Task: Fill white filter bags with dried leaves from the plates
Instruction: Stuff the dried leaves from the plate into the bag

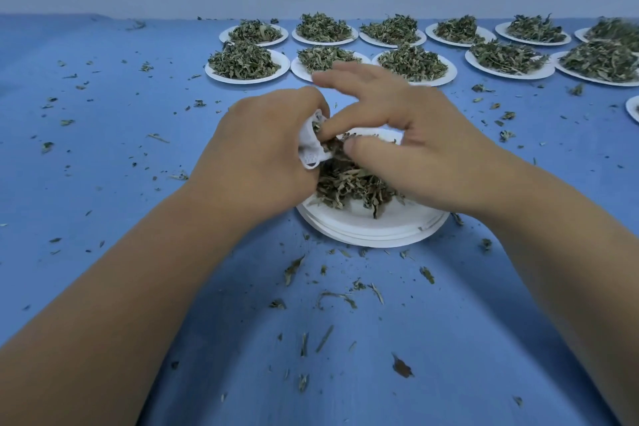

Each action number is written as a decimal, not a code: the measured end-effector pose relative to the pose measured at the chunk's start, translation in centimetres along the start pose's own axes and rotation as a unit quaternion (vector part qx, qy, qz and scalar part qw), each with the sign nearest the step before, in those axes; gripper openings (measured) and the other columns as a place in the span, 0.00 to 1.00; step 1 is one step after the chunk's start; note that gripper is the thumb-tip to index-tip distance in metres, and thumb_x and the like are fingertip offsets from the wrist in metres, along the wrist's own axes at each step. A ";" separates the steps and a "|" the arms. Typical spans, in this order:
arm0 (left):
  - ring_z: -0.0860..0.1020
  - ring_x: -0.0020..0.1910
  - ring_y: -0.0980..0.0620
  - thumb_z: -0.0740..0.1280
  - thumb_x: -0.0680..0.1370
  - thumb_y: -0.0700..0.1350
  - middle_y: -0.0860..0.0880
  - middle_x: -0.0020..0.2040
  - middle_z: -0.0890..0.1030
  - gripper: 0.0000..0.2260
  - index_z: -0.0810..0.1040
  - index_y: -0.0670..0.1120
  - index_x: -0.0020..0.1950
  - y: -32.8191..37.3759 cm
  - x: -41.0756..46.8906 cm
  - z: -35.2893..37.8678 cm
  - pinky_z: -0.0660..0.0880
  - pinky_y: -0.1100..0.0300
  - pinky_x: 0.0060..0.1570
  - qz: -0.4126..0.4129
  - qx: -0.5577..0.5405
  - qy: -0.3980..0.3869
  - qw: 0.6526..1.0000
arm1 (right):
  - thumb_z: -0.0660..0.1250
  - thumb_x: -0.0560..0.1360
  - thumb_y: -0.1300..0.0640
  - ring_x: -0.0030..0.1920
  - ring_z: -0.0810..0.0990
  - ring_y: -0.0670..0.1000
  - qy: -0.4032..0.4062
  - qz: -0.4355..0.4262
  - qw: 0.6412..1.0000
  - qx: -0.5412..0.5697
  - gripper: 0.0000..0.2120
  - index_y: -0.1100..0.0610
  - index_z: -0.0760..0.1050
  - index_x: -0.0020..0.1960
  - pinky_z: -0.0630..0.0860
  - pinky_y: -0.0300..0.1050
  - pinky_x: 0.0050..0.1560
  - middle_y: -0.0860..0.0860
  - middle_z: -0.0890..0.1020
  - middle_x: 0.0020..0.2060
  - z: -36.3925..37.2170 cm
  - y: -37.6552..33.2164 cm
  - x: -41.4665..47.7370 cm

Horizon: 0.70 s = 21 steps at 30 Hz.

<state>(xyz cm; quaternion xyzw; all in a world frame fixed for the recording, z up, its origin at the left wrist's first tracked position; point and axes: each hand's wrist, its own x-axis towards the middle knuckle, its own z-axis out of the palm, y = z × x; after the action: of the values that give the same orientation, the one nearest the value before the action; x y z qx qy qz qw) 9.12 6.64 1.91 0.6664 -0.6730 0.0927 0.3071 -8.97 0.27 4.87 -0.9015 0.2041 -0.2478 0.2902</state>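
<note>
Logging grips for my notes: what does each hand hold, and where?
Left hand grips the white filter bag by its side; right hand pinches dried leaves at its mouth.

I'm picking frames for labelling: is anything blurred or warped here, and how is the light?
Head view: the raised fingers of the right hand smear with motion, while the left hand, bag and leaves look sharp; light is flat and bluish, no glare or hard shadows; the wide lens swells the forearms at the bottom corners and softens the far-right plates.
</note>
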 end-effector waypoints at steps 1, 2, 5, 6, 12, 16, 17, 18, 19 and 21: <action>0.71 0.33 0.58 0.71 0.68 0.39 0.61 0.31 0.73 0.17 0.78 0.53 0.54 -0.1 -0.1 -0.1 0.68 0.59 0.35 -0.007 -0.006 0.001 1.000 | 0.64 0.72 0.60 0.75 0.63 0.37 0.033 0.003 0.999 0.014 0.14 0.47 0.85 0.48 0.57 0.35 0.76 0.42 0.75 0.71 -0.3 0.2 0.0; 0.72 0.34 0.61 0.71 0.68 0.39 0.63 0.31 0.75 0.17 0.78 0.53 0.55 -0.2 -0.1 -0.2 0.70 0.59 0.36 -0.012 -0.015 0.002 1.000 | 0.63 0.72 0.59 0.74 0.65 0.37 0.051 0.004 0.999 0.016 0.15 0.47 0.86 0.48 0.58 0.38 0.76 0.42 0.75 0.71 -0.5 0.3 -0.1; 0.72 0.33 0.63 0.70 0.67 0.43 0.61 0.30 0.72 0.16 0.78 0.53 0.54 0.2 -0.2 -0.5 0.69 0.59 0.36 -0.016 -0.028 0.009 0.999 | 0.64 0.72 0.60 0.76 0.62 0.38 0.026 0.014 1.000 -0.003 0.15 0.45 0.86 0.48 0.57 0.42 0.78 0.41 0.74 0.72 -0.3 0.2 -0.1; 0.72 0.33 0.65 0.70 0.68 0.44 0.61 0.31 0.71 0.15 0.78 0.52 0.53 0.3 -0.2 -0.5 0.68 0.62 0.35 -0.015 -0.029 0.010 0.999 | 0.65 0.73 0.61 0.77 0.61 0.39 0.012 0.014 1.000 -0.006 0.14 0.45 0.85 0.48 0.56 0.43 0.78 0.41 0.73 0.73 0.0 0.1 0.0; 0.71 0.33 0.69 0.73 0.68 0.37 0.61 0.28 0.70 0.14 0.77 0.51 0.49 0.8 -0.3 -0.7 0.63 0.75 0.33 -0.013 -0.048 -0.013 0.999 | 0.67 0.75 0.64 0.78 0.61 0.41 0.000 0.018 1.000 0.003 0.13 0.49 0.85 0.51 0.56 0.43 0.78 0.44 0.72 0.74 0.3 0.2 -0.2; 0.72 0.32 0.66 0.71 0.70 0.38 0.59 0.26 0.70 0.11 0.78 0.50 0.50 1.0 -0.4 -0.6 0.65 0.74 0.34 -0.014 -0.050 0.000 0.999 | 0.64 0.73 0.60 0.77 0.61 0.40 0.017 0.018 1.000 0.004 0.15 0.48 0.85 0.53 0.56 0.44 0.78 0.44 0.72 0.74 -0.2 0.2 -0.1; 0.73 0.32 0.65 0.71 0.70 0.39 0.58 0.27 0.71 0.11 0.77 0.51 0.49 1.1 -0.4 -0.5 0.66 0.72 0.34 -0.010 -0.057 -0.002 0.998 | 0.65 0.74 0.60 0.79 0.58 0.41 -0.010 0.015 1.000 -0.010 0.15 0.48 0.85 0.55 0.55 0.44 0.79 0.44 0.69 0.76 -0.1 0.2 -0.1; 0.74 0.32 0.63 0.71 0.70 0.39 0.58 0.29 0.72 0.11 0.77 0.52 0.48 1.2 -0.5 -0.5 0.69 0.67 0.35 -0.005 -0.065 -0.005 0.998 | 0.66 0.75 0.62 0.80 0.55 0.42 -0.039 0.008 0.999 -0.024 0.15 0.49 0.84 0.57 0.54 0.46 0.79 0.46 0.67 0.78 0.1 0.2 -0.1; 0.74 0.32 0.61 0.71 0.70 0.39 0.57 0.31 0.74 0.11 0.76 0.53 0.47 1.3 -0.5 -0.4 0.71 0.62 0.36 0.001 -0.073 -0.005 0.997 | 0.66 0.75 0.63 0.81 0.54 0.43 -0.059 0.002 0.998 -0.030 0.15 0.50 0.84 0.58 0.53 0.48 0.80 0.47 0.65 0.79 0.2 0.2 -0.2; 0.76 0.32 0.59 0.69 0.70 0.41 0.56 0.33 0.75 0.09 0.76 0.53 0.47 1.3 -0.6 -0.2 0.73 0.60 0.36 0.006 -0.088 0.001 0.996 | 0.66 0.74 0.63 0.81 0.54 0.43 -0.047 0.007 0.999 -0.010 0.16 0.50 0.83 0.58 0.54 0.49 0.80 0.47 0.64 0.79 0.1 0.4 -0.4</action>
<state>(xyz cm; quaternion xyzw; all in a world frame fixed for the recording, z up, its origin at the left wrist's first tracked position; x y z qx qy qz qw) 7.92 7.37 2.15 0.6329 -0.6821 0.0354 0.3647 -9.27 0.22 4.44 -0.9137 0.1989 -0.2011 0.2917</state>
